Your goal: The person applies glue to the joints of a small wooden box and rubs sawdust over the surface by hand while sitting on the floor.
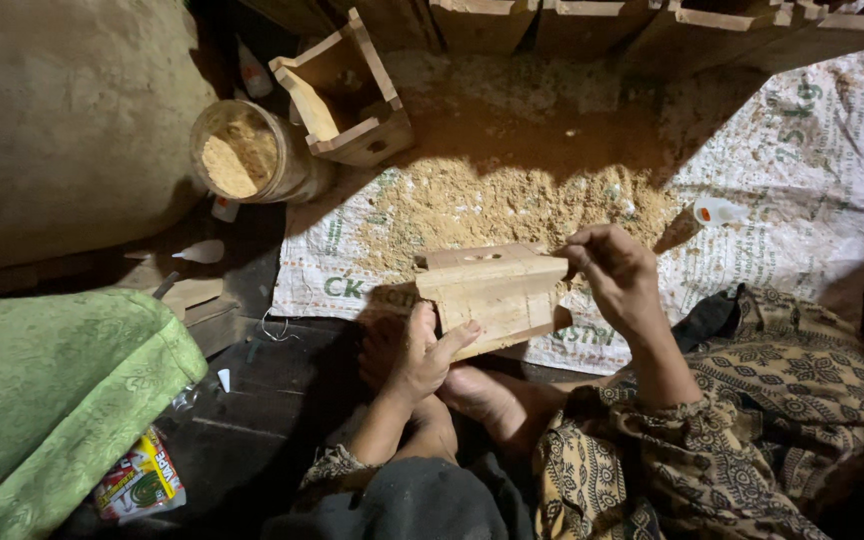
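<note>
From the head camera, looking straight down, the person sits on a dark floor with legs folded, and both hands meet on a small wooden box (492,290) made of pale, unfinished boards, held just above the near edge of a white woven sack (812,170) spread on the floor. The left hand (422,355) grips the box from below and at its near left end, thumb laid along the front face and fingers curled around the underside, so it is closed on the wood. The right hand (617,275) sits at the box's right end with its fingertips drawn together at the upper corner; whether it pinches something small there or only presses the wood cannot be told. Behind the box, a heap of sawdust (512,200) lies scattered over the sack, and a small white squeeze bottle (717,211) with an orange neck lies on its side to the right of the heap. Further back at the left stands a clear jar (252,152) filled with the same sawdust, tilted toward the camera, with another open wooden box (347,90) just beside it. A folded green patterned cloth (52,390) fills the lower left, and a small printed packet (140,480) lies at its edge.
</note>
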